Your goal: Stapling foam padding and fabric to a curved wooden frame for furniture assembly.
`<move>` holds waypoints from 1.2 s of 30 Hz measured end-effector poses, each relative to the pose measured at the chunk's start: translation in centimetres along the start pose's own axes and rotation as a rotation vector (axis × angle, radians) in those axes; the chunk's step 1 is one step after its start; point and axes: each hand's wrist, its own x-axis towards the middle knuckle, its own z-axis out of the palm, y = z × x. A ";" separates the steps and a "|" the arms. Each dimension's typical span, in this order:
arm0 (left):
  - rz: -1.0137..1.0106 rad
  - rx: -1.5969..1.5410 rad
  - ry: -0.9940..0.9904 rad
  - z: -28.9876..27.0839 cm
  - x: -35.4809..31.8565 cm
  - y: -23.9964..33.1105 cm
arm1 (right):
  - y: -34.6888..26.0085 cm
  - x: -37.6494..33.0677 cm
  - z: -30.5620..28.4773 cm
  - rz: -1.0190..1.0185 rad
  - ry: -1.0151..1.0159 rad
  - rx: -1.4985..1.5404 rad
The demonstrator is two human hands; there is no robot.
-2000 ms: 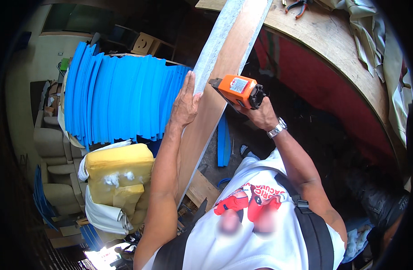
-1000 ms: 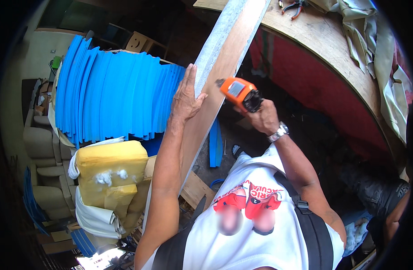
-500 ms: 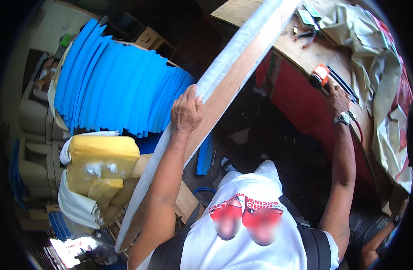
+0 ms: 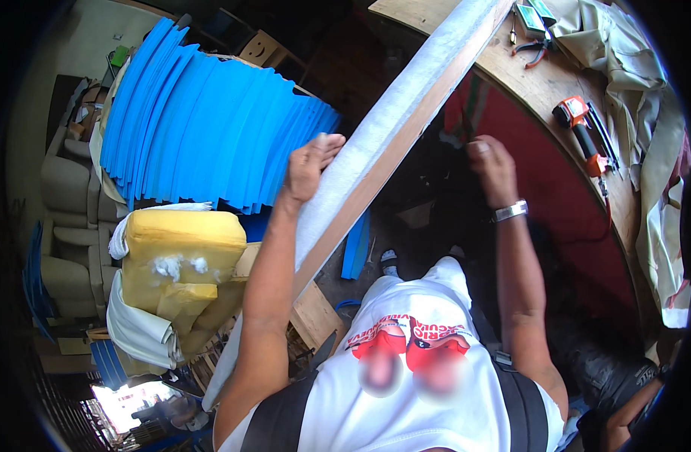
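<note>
A long padded board [image 4: 391, 113], wrapped in pale grey fabric with a bare wooden face along one side, slants from lower left to upper right. My left hand [image 4: 309, 167] is at its left edge, fingers stretched over the fabric rather than wrapped round it. In the air right of the board is my right hand [image 4: 494, 167], its fingers loosely bent and partly hidden; I see nothing held in it. An orange and black staple gun [image 4: 587, 135] with a red air hose lies on the wooden table, apart from my right hand.
Pliers [image 4: 532, 51], small green boxes [image 4: 532, 21] and crumpled beige fabric [image 4: 632, 68] lie on the table [image 4: 519, 75]. Blue sheets [image 4: 210, 128] stand stacked at left, near a yellow foam cushion [image 4: 183, 245]. Another person's arm [image 4: 632, 414] shows at lower right.
My right hand has let go of the staple gun on the table and moved left toward the board. My left hand has loosened from the board's edge, its fingers now straighter.
</note>
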 end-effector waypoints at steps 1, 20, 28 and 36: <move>-0.088 0.015 -0.012 -1.0 -0.9 0.7 | -0.4 -2.6 4.0 0.123 -0.056 0.241; 0.189 -0.323 -0.537 -14.4 -13.3 -11.5 | -6.5 -20.9 34.8 0.426 0.283 0.619; 0.249 -0.264 -0.554 -16.9 -12.7 -11.9 | -7.5 -18.6 40.0 0.278 0.669 0.134; 0.153 -0.667 -0.732 -13.2 -3.4 -9.8 | -3.5 -16.3 40.0 0.163 0.640 -0.095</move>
